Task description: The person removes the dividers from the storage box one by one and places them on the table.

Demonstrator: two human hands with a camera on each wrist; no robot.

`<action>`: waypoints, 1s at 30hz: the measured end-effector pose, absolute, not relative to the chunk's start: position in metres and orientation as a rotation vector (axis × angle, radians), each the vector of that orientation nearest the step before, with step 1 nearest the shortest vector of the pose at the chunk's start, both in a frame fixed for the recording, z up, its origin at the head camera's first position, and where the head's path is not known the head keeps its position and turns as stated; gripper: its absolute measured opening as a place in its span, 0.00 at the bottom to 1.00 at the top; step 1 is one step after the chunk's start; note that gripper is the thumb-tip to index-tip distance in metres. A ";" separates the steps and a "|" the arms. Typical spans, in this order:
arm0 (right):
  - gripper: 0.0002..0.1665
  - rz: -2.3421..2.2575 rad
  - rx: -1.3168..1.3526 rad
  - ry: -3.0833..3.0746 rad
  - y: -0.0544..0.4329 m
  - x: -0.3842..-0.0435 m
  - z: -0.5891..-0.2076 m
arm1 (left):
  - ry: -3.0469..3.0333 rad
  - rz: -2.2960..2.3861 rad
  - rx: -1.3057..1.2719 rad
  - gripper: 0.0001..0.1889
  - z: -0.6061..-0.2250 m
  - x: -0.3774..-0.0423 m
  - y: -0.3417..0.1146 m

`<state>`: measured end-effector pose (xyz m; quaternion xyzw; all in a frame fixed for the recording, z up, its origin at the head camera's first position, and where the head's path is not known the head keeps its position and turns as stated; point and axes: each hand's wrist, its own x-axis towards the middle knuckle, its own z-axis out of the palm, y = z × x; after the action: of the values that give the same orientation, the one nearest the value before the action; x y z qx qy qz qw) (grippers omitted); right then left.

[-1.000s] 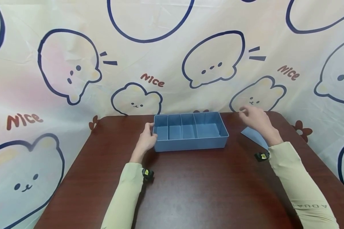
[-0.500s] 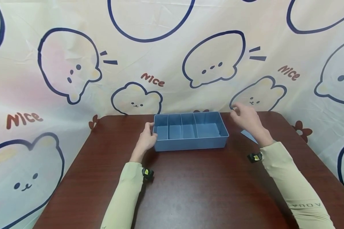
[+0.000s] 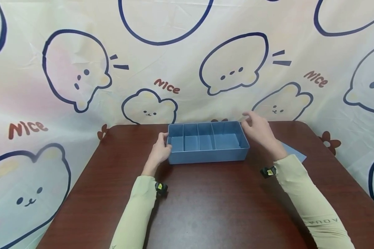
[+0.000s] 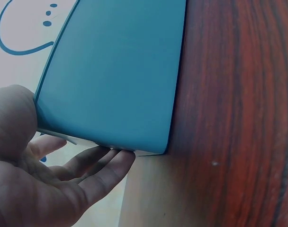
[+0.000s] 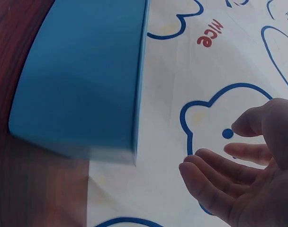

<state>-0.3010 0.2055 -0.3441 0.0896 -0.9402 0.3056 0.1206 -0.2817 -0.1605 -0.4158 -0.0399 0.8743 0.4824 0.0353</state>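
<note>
Blue box [image 3: 207, 157], cropped in wrist views

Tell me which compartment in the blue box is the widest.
The rightmost compartment, at the end of the blue box nearest the right hand. It spans clearly more width than any of the three to its left.

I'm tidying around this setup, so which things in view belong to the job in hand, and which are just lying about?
Likely in the job:
blue divided box
left grip, on its left end
right grip, near its right end, apart

Apparently not in use:
flat blue piece, partly hidden
patterned backdrop
</note>
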 end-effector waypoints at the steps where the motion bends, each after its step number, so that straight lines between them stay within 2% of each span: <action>1: 0.28 0.907 0.262 -2.752 0.203 -0.301 -0.345 | 2.687 1.481 -0.121 0.30 -0.416 -0.282 -0.160; 30: 0.32 0.978 0.376 -2.815 0.154 -0.317 -0.377 | 2.707 1.463 -0.125 0.30 -0.417 -0.283 -0.160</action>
<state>-0.3167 0.1543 -0.3773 0.1248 -0.9349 0.3249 0.0691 -0.2827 -0.1600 -0.4171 -0.0406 0.8785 0.4749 0.0310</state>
